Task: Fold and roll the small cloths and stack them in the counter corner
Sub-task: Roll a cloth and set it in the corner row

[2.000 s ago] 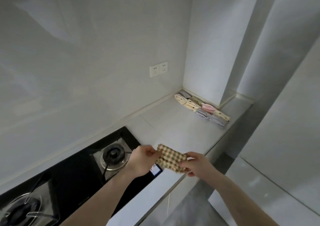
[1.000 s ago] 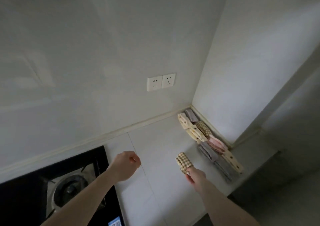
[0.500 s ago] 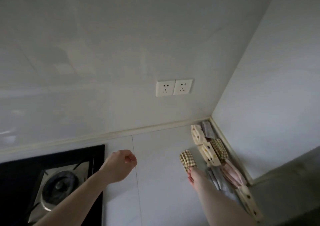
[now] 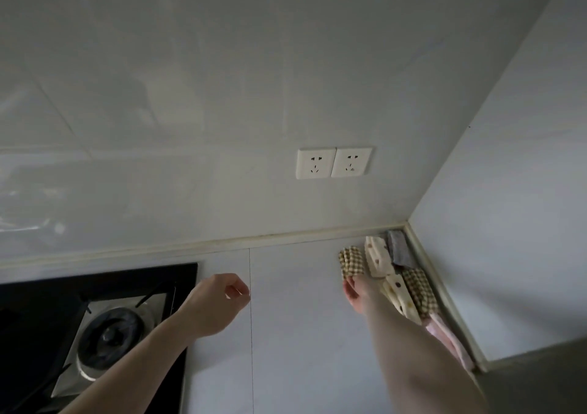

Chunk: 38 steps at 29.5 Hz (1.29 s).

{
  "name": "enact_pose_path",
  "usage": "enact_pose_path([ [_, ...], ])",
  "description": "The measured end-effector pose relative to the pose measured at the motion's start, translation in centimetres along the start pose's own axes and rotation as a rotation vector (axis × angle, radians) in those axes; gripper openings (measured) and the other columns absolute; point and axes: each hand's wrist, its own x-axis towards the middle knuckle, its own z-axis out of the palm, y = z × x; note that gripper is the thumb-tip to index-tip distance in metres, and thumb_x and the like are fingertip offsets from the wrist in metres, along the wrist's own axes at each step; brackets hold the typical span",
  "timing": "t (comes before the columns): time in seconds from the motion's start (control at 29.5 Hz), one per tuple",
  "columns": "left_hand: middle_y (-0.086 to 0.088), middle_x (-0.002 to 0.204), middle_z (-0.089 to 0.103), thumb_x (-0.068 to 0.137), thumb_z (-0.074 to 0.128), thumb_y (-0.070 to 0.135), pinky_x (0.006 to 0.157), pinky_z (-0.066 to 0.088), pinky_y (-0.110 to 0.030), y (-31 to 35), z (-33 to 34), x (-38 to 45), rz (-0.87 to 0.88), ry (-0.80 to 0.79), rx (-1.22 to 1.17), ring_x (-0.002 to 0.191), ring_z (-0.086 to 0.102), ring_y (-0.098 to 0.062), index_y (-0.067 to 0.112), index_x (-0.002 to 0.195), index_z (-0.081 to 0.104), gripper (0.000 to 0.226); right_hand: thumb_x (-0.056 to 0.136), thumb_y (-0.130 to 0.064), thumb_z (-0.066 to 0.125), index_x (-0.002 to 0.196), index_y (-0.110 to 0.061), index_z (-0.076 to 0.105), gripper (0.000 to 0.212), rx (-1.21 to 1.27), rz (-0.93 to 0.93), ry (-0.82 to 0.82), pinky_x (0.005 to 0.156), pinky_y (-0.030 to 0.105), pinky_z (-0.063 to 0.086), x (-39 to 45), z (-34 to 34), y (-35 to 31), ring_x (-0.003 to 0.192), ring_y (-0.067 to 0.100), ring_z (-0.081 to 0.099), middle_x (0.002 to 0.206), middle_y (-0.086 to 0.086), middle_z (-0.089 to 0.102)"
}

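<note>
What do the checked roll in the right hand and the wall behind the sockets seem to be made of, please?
The checked roll looks like soft woven cotton: matte, a tan-and-cream gingham that bends into a curl. The wall looks like glossy glazed tile or panel: faint joint lines and pale reflections. Which one, I cannot tell.

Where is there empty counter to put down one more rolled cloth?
Bare counter lies between the stove and the right hand, up to the back wall. The corner is crowded: the checked roll in that hand sits beside the dotted cloths along the right wall.
</note>
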Motion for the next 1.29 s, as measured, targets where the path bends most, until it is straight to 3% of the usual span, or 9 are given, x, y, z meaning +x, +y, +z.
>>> enact_pose_path([
  [0.17, 0.012, 0.091, 0.073, 0.093, 0.069, 0.032, 0.079, 0.058, -0.030, -0.6, -0.4, 0.5, -0.016, 0.017, -0.023, 0.080, 0.070, -0.010, 0.034, 0.090, 0.071, 0.004, 0.108, -0.004, 0.040, 0.151, -0.007, 0.040, 0.044, 0.016, 0.036, -0.006, 0.038, 0.024, 0.053, 1.4, 1.3, -1.5, 0.079, 0.020, 0.056, 0.082, 0.010, 0.064],
  [0.34, 0.013, 0.089, 0.073, 0.093, 0.069, 0.031, 0.079, 0.058, -0.029, -0.7, -0.6, 0.6, -0.019, 0.029, -0.032, 0.080, 0.070, -0.008, 0.035, 0.090, 0.071, 0.006, 0.106, -0.002, 0.041, 0.142, -0.010, 0.048, 0.038, -0.032, 0.060, -0.007, 0.038, 0.025, 0.053, 0.8, 2.2, -2.7, 0.078, 0.020, 0.056, 0.092, 0.010, 0.057],
  [0.47, 0.013, 0.087, 0.074, 0.093, 0.069, 0.029, 0.080, 0.059, -0.032, -1.3, -0.6, 0.1, -0.021, 0.023, -0.038, 0.078, 0.070, -0.009, 0.035, 0.089, 0.072, 0.007, 0.103, -0.005, 0.045, 0.121, -0.015, 0.050, 0.021, -0.102, 0.074, -0.033, 0.059, 0.032, 0.053, -0.8, 0.7, -2.6, 0.074, 0.017, 0.055, 0.050, 0.005, 0.062],
  [0.61, 0.009, 0.085, 0.075, 0.093, 0.069, 0.027, 0.080, 0.060, -0.033, -2.2, -0.8, -1.3, -0.016, 0.019, -0.044, 0.074, 0.071, -0.008, 0.031, 0.090, 0.072, 0.006, 0.101, -0.006, 0.055, 0.132, -0.011, 0.050, 0.032, -0.235, 0.027, 0.053, 0.083, 0.035, 0.054, -2.6, -1.1, -1.0, 0.079, 0.021, 0.056, 0.095, 0.009, 0.055],
  [0.71, 0.008, 0.084, 0.075, 0.094, 0.069, 0.027, 0.079, 0.059, -0.031, -3.5, -1.2, -2.9, -0.027, 0.007, -0.039, 0.071, 0.071, -0.005, 0.030, 0.091, 0.072, 0.005, 0.100, -0.006, 0.055, 0.154, -0.015, 0.032, 0.059, -0.351, -0.063, 0.088, 0.094, 0.044, 0.057, -3.9, -2.4, 1.3, 0.074, 0.021, 0.055, 0.097, 0.010, 0.054],
  [0.85, 0.010, 0.081, 0.075, 0.094, 0.068, 0.031, 0.080, 0.058, -0.029, -5.8, -2.1, -5.9, -0.048, 0.025, -0.034, 0.074, 0.070, -0.004, 0.032, 0.093, 0.072, 0.005, 0.095, -0.013, 0.058, 0.161, -0.026, 0.016, 0.079, -0.596, -0.159, 0.190, 0.057, 0.035, 0.055, -3.8, -3.8, 5.2, 0.063, 0.023, 0.053, 0.107, 0.019, 0.060],
  [0.91, 0.011, 0.081, 0.075, 0.094, 0.069, 0.031, 0.082, 0.058, -0.030, -7.2, -2.7, -7.5, -0.056, 0.036, -0.041, 0.078, 0.070, -0.005, 0.033, 0.092, 0.072, 0.004, 0.092, -0.018, 0.062, 0.162, -0.023, 0.018, 0.083, -0.792, -0.228, 0.215, 0.058, 0.038, 0.056, -4.0, -4.3, 6.6, 0.087, 0.033, 0.063, 0.137, 0.021, 0.054],
  [0.98, 0.011, 0.080, 0.075, 0.093, 0.071, 0.030, 0.084, 0.059, -0.034, -8.8, -3.5, -9.4, -0.061, 0.037, -0.040, 0.077, 0.071, -0.004, 0.034, 0.089, 0.072, 0.006, 0.094, -0.019, 0.063, 0.161, -0.020, 0.019, 0.081, -0.950, -0.266, 0.211, 0.088, 0.047, 0.058, -6.1, -4.3, 7.8, 0.118, 0.040, 0.060, 0.154, 0.021, 0.039],
  [1.29, 0.013, 0.091, 0.073, 0.093, 0.070, 0.031, 0.080, 0.057, -0.028, -15.4, -7.2, -18.6, -0.058, 0.104, -0.067, 0.084, 0.069, -0.005, 0.034, 0.092, 0.075, 0.007, 0.094, -0.018, 0.060, 0.157, -0.019, 0.029, 0.070, -1.207, -0.532, -0.058, 0.105, 0.039, 0.048, -19.1, 0.7, 17.2, 0.130, 0.033, 0.054, 0.151, 0.016, 0.038],
])
